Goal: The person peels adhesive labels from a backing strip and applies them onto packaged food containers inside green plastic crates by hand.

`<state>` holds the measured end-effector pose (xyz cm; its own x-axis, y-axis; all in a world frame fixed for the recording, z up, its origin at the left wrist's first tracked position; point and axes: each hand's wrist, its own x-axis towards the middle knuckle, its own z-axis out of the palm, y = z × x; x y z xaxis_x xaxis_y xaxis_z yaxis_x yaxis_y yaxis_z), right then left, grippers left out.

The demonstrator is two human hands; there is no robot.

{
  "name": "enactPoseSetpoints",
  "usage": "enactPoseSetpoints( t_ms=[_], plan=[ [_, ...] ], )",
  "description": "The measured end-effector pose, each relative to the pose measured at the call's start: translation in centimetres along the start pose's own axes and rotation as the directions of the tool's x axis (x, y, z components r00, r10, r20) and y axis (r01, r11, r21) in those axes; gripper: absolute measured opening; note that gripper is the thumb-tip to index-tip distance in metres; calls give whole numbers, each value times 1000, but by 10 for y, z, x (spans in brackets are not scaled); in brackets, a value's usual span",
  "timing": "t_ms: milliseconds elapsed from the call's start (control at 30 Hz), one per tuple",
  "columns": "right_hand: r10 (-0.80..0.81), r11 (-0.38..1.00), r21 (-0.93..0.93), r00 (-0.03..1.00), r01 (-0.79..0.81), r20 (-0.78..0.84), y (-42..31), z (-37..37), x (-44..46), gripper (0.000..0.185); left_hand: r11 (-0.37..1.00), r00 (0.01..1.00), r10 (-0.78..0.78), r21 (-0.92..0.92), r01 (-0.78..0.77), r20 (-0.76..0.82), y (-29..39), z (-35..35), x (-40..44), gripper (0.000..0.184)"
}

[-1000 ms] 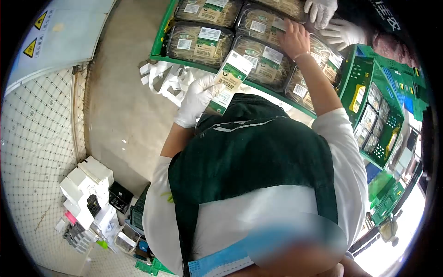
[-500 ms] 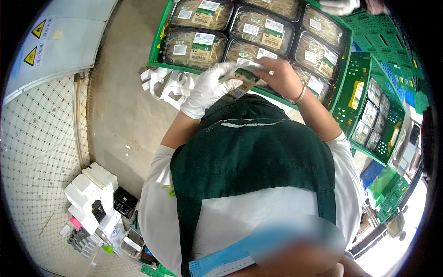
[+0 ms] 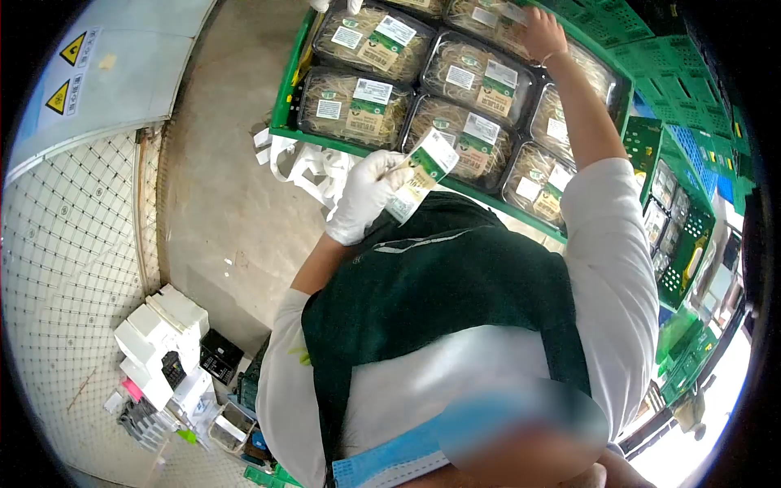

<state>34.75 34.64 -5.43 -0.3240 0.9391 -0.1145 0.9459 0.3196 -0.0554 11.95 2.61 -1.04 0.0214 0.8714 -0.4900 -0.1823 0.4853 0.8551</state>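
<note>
My left hand (image 3: pixel 363 198), in a white glove, is closed on a stack of green, white and beige labels (image 3: pixel 425 173) in front of my apron. Bare, with a bracelet at its wrist, my right hand (image 3: pixel 543 34) reaches to a package at the far side of the green crate (image 3: pixel 325 143). Its fingertips are at a whitish label there, and whether they grip it is hard to see. Several black trays of pale sprouts (image 3: pixel 356 107) under clear film lie in rows in the crate, many with a green-and-beige label and a small white one.
A co-worker's gloved fingers (image 3: pixel 336 5) show at the crate's far left. White straps (image 3: pixel 313 172) hang beside the crate. Another green crate (image 3: pixel 691 236) with packages stands at the right, green crates (image 3: pixel 675 73) behind it. White boxes (image 3: pixel 154 333) are at the lower left.
My right hand has moved from the labels at my left hand to the far packages. The label stack is again upright in my left hand. The co-worker's gloved hand now shows at the far left.
</note>
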Motion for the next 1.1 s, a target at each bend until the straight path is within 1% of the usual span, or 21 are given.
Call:
enactPoseSetpoints(
  t_ms=[100,200,267,333,367,400,433,467,500,533,600,667,733,767,800,833,933,1000,1033,1067,1100],
  plan=[
    [69,986,-126,962,-105,-265,-12,14,-23,57,995,998,51,-78,-54,-44,-9,-15,-7,15],
    [-11,981,-193,986,-22,-165,-22,-8,-43,52,997,999,27,-73,-30,-39,-6,-14,-5,17],
    [-23,977,-214,979,-22,-204,-10,3,-43,47,997,998,47,-60,-49,-30,4,-2,-6,21],
    [-192,950,-303,903,73,-385,-2,3,-50,43,978,989,133,-152,-141,-57,8,13,-2,24],
    [-179,982,42,978,184,-110,-4,-3,-56,56,970,992,128,-206,-130,-25,9,19,2,27],
    [-241,669,739,963,77,118,-21,-25,-93,59,970,991,131,-206,-132,-21,10,25,5,27],
    [-408,469,871,910,145,68,-32,-31,-124,60,962,988,153,-228,-149,1,9,32,8,25],
    [-509,335,929,860,155,40,-51,-47,-158,39,955,985,173,-249,-162,23,8,38,11,23],
    [-549,384,887,836,254,-1,-58,-52,-178,28,979,974,203,-1,-204,105,3,31,17,20],
    [-439,520,804,898,287,-37,-60,-52,-193,21,969,974,174,150,-196,147,11,34,21,16],
    [-422,482,825,904,295,-77,-55,-54,-210,19,844,960,227,459,-278,163,30,52,24,16],
    [-341,437,873,938,215,-60,-54,-54,-228,19,851,877,474,217,-478,76,24,88,28,12],
    [-221,412,893,971,178,-91,-46,-49,-240,16,908,932,351,211,-362,92,29,105,23,15],
    [-171,445,888,984,115,-41,-38,-48,-243,15,860,949,301,404,-313,94,30,107,23,16],
    [-124,475,878,992,52,9,-30,-48,-246,13,891,942,330,308,-332,61,22,114,27,18],
    [-113,504,849,987,158,-117,-19,-47,-246,13,867,949,288,386,-314,126,20,117,26,18],
    [-98,781,522,894,341,-437,67,-54,-197,18,870,945,274,372,-323,180,6,121,27,20],
    [-128,907,322,906,272,-403,129,-59,-150,18,987,986,74,129,-94,152,6,114,20,19],
    [-232,954,73,872,290,-432,158,-50,-124,26,991,988,60,107,-76,144,7,111,19,16],
    [-148,966,-197,982,169,118,166,-50,-104,43,991,988,66,110,-82,137,7,104,17,16],
    [-179,975,-146,980,165,-82,173,-34,-93,40,980,990,17,195,-45,141,4,96,13,16]
  ],
)
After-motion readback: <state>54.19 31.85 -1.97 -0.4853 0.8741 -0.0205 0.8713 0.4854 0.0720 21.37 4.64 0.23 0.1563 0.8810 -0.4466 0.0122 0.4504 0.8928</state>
